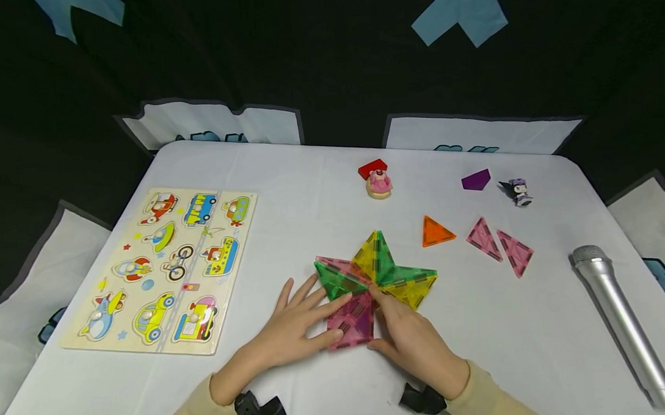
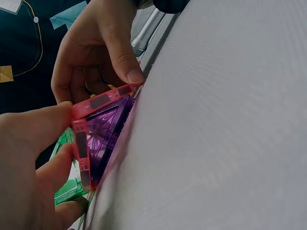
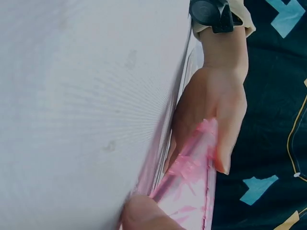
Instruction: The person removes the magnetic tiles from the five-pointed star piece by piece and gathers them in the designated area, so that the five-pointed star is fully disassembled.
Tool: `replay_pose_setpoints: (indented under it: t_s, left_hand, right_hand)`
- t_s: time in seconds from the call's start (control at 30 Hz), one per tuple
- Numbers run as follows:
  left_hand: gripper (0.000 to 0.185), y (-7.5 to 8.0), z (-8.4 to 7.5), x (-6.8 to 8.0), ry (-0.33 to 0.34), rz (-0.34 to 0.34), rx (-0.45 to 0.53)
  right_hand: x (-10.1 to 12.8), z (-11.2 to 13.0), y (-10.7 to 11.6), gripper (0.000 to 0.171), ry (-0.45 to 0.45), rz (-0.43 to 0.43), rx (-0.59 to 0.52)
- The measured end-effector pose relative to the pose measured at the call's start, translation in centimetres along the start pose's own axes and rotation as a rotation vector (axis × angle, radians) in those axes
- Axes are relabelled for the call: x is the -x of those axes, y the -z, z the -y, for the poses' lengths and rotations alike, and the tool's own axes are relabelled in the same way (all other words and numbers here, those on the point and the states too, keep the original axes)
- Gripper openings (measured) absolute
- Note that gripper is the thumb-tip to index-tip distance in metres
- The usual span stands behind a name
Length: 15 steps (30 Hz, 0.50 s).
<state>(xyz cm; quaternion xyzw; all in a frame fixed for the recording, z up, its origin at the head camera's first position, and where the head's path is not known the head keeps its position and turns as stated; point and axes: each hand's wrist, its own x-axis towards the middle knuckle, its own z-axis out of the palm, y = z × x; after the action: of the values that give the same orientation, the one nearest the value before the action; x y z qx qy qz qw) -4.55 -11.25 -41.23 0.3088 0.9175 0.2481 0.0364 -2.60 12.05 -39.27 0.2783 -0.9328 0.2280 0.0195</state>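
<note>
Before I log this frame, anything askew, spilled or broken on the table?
Nothing clearly stands out: no visible spill or damage. Left hand and right hand touch the tile star; the orange tile lies apart from it.

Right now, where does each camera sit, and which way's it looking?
Head: on the head, facing forward and down at the multicoloured translucent plastic star; the left hand, right hand and beige sleeves show.
Left wrist: on that wrist, looking across the white cloth-covered table at the star's pink-and-purple part; both hands show.
Right wrist: on that wrist, looking at the star's pink plastic; one right-hand digit, the left hand and its sleeve show.
Both wrist views share pink plastic and both hands.
</note>
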Motion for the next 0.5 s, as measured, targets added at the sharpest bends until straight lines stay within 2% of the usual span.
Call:
replay_pose_setpoints:
  t_s: [0.27, 0.5]
  left_hand:
    - [0.055, -0.01, 0.02, -0.07, -0.011, -0.006, -0.005]
    - [0.052, 0.16, 0.09, 0.01, -0.002, 0.014, 0.016]
  right_hand:
    - [-0.13, -0.17, 0.04, 0.081, -0.002, -0.005, -0.013]
    - [-0.28, -0.25, 0.10, 0.073, 0.050, -0.024, -0.100]
